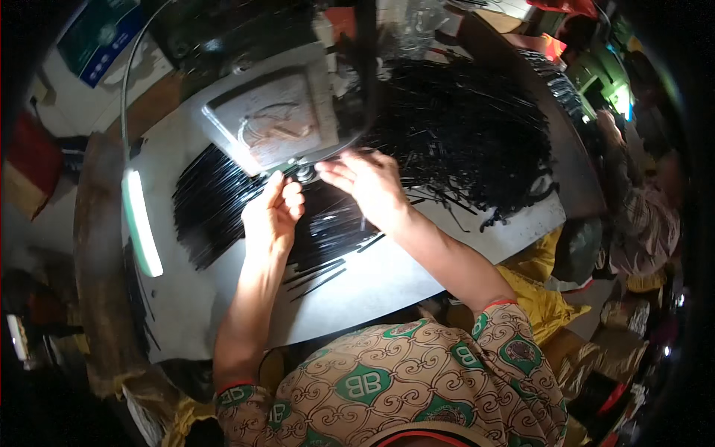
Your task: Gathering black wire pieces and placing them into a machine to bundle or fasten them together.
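Observation:
My left hand is closed in a pinch just below a small metal fitting on the machine. What its fingertips hold, if anything, is too small to make out. To the right of that fitting, my right hand reaches in with its fingers stretched out and slightly apart. The machine has a grey metal plate with a raised rim, tilted over the work spot. Thin black strips lie fanned out left of my hands, and more strips spread beneath them.
A large heap of tangled black strips covers the right side of the pale tabletop. A lit lamp tube hangs at the left. Yellow sacks sit beside the table. Another person's arm works at the far right.

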{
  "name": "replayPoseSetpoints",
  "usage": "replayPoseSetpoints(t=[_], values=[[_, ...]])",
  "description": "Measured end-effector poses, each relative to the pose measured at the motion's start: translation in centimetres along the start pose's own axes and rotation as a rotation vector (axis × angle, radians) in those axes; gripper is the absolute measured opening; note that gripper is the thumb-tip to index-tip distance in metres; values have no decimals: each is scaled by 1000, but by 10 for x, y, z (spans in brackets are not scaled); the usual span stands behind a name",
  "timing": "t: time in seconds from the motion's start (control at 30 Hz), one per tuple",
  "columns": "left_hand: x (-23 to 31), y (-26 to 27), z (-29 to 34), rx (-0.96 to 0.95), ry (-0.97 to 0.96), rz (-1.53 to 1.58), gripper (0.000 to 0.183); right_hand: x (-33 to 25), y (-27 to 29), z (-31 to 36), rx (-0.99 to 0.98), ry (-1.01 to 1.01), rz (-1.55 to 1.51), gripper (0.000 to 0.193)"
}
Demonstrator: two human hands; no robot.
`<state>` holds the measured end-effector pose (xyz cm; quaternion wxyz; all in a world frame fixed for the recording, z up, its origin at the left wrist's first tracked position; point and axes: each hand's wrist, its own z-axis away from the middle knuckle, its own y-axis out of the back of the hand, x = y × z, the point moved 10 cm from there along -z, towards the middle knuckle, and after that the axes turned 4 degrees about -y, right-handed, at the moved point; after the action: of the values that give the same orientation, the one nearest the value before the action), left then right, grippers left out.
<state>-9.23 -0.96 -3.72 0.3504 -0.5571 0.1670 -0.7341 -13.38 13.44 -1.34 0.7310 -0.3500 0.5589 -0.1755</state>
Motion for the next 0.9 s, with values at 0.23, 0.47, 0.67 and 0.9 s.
replayPoseSetpoints(t=[0.23, 0.47, 0.67, 0.9], values=[[13, -2, 4, 11, -36, -125, 14, 1, 4, 4, -23, -166, 60, 24], [10, -10, 12, -106, 84, -210, 12, -133, 51, 49, 124, 37, 1137, 19], [6, -26, 11, -211, 93, -194, 12, -203, 109, 64, 385, 173, 2051, 20], [3, -21, 17, -217, 79, -179, 12, -176, 34, 62, 176, 639, 2095, 17]])
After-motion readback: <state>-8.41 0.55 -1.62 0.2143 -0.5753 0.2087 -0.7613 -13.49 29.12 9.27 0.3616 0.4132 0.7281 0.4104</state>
